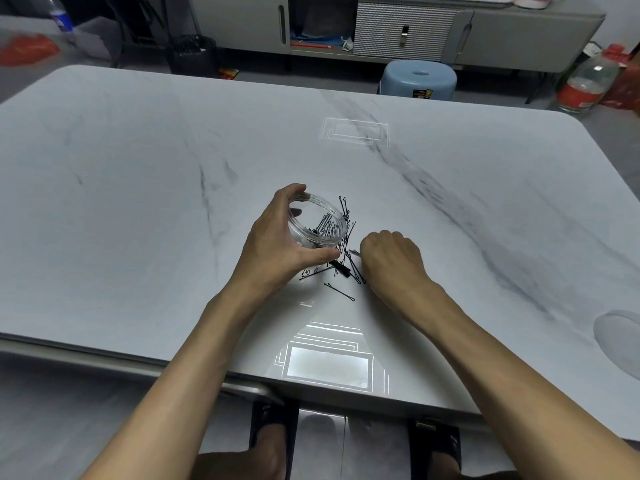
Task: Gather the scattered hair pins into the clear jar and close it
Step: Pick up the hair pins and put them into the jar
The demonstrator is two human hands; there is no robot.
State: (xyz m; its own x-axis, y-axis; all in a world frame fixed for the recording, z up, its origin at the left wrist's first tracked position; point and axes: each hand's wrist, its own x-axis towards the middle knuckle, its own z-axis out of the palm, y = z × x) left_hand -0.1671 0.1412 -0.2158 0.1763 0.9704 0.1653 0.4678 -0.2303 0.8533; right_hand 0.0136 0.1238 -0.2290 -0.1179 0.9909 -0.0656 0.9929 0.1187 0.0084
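Observation:
My left hand (277,242) grips the clear jar (317,221), which is tilted with its open mouth facing right; several black hair pins lie inside it. A pile of black hair pins (341,263) is scattered on the marble table (138,188) just right of and below the jar. My right hand (393,259) rests on the table at the pile's right edge, fingers curled under and hidden, so I cannot tell whether it holds pins. One pin (341,292) lies apart, nearer me. The clear lid (620,344) lies at the table's right edge.
A blue plastic stool (417,79) stands beyond the table's far edge. A grey cabinet (381,26) runs along the back wall, with a large clear bottle (585,84) on the floor at the right. The table's near edge is close to my body.

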